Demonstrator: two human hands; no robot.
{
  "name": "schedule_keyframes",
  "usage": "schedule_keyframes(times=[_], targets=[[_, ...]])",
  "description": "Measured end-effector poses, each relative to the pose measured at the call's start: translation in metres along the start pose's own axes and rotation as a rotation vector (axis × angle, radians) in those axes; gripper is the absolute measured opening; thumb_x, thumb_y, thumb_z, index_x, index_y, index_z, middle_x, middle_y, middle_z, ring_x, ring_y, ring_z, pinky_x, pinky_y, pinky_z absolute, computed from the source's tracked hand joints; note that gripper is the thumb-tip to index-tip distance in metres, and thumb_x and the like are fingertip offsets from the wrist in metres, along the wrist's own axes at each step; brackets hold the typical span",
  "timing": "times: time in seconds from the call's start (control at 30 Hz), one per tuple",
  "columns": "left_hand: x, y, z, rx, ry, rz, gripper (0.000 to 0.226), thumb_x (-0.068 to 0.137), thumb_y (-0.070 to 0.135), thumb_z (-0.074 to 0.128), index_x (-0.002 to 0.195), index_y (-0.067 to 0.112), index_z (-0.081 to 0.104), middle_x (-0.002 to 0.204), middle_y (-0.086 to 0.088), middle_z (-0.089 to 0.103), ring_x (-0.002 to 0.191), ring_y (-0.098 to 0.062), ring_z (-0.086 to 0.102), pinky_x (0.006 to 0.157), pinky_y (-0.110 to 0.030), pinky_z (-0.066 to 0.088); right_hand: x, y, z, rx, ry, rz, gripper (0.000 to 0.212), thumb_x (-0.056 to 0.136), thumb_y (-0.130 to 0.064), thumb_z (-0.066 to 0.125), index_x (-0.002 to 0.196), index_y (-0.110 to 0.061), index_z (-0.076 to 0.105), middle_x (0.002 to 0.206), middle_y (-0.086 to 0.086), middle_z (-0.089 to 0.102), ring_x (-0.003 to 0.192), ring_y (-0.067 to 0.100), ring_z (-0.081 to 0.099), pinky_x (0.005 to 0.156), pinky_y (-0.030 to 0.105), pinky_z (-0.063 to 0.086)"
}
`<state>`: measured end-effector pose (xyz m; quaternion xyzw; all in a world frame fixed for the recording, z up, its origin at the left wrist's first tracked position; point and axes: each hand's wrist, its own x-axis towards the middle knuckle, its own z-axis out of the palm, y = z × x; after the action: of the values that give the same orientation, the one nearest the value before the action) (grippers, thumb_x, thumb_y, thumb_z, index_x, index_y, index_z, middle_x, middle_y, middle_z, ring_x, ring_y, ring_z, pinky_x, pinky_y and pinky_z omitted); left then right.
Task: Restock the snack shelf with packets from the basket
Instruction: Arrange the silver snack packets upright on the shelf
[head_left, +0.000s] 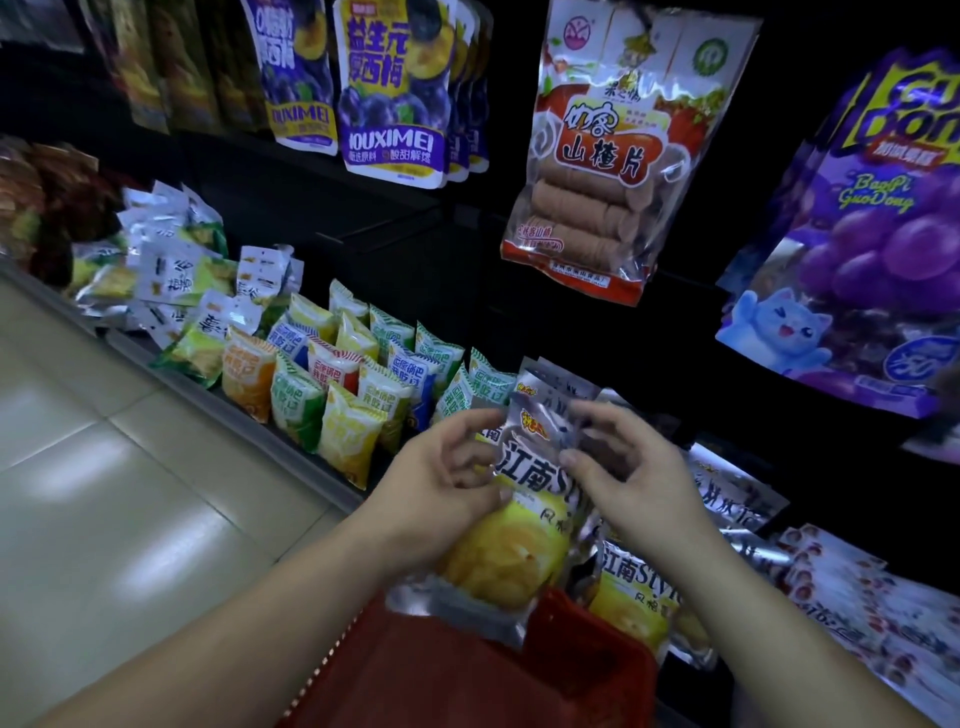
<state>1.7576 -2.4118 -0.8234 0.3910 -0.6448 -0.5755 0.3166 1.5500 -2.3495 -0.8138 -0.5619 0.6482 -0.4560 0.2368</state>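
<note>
A shop — stocked snack shelves (332, 457)

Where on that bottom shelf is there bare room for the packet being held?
Only a dark patch at the shelf front, between the small colourful packets and the left hand. Right of the right hand, silver packets overlap tightly. Both hands grip the held packet above the red basket, whose floor looks bare.

Carrier: dark low shelf with grey metal front edge (291, 456). On it: small orange, green, yellow puffed packets (332, 384) upright in rows; white-green foil packets (176, 270) heaped left.
</note>
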Motion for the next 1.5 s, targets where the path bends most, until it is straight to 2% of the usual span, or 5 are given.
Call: schedule_keyframes(times=[0.17, 0.87, 1.07, 1.33, 1.5], targets=[[0.008, -0.007, -0.011, 0.046, 0.154, -0.025, 0.038, 0.095, 0.013, 0.072, 0.128, 0.028, 0.060, 0.087, 0.001, 0.075, 0.082, -0.009, 0.070, 0.079, -0.027, 0.055, 0.003, 0.003, 0.001, 0.071, 0.120, 0.077, 0.021, 0.101, -0.011, 0.062, 0.100, -0.032, 0.064, 0.081, -0.001, 0.071, 0.075, 0.009, 0.070, 0.065, 0.024, 0.054], [0.147, -0.104, -0.053, 0.253, 0.100, -0.292, 0.056, 0.094, 0.011, 0.065, 0.143, 0.027, 0.042, 0.136, 0.001, 0.056, 0.107, -0.021, 0.063, 0.095, -0.050, 0.058, 0.122, 0.087, 0.125, -0.451, 0.091, -0.128, 0.024, 0.100, -0.010, 0.057, 0.096, -0.032, 0.064, 0.094, -0.019, 0.058, 0.086, 0.016, 0.058, 0.064, 0.037, 0.051], [0.168, -0.149, -0.065, 0.096, 0.129, -0.393, 0.038, 0.096, 0.002, 0.058, 0.127, 0.023, 0.050, 0.116, -0.010, 0.062, 0.080, -0.023, 0.061, 0.076, -0.037, 0.054, 0.120, 0.118, 0.140, -0.489, -0.067, -0.049, 0.026, 0.097, -0.021, 0.066, 0.097, -0.036, 0.045, 0.081, -0.012, 0.065, 0.070, 0.010, 0.061, 0.059, 0.040, 0.049], [0.162, -0.149, -0.073, 0.398, 0.140, -0.246, 0.047, 0.087, 0.002, 0.056, 0.126, 0.026, 0.069, 0.123, 0.007, 0.070, 0.119, -0.017, 0.064, 0.098, -0.031, 0.054, 0.115, 0.147, 0.142, 0.061, -0.494, 0.420, 0.018, 0.089, -0.022, 0.080, 0.106, -0.025, 0.073, 0.096, -0.004, 0.077, 0.082, 0.006, 0.072, 0.072, 0.032, 0.061], [0.170, -0.140, -0.061, 0.588, -0.016, -0.114, 0.032, 0.097, 0.016, 0.053, 0.117, 0.032, 0.072, 0.116, 0.012, 0.070, 0.098, -0.015, 0.070, 0.078, -0.024, 0.056, 0.145, 0.161, 0.119, -0.191, -0.023, 0.250, 0.012, 0.097, -0.026, 0.066, 0.106, -0.031, 0.071, 0.107, -0.011, 0.070, 0.101, 0.012, 0.065, 0.085, 0.036, 0.054]])
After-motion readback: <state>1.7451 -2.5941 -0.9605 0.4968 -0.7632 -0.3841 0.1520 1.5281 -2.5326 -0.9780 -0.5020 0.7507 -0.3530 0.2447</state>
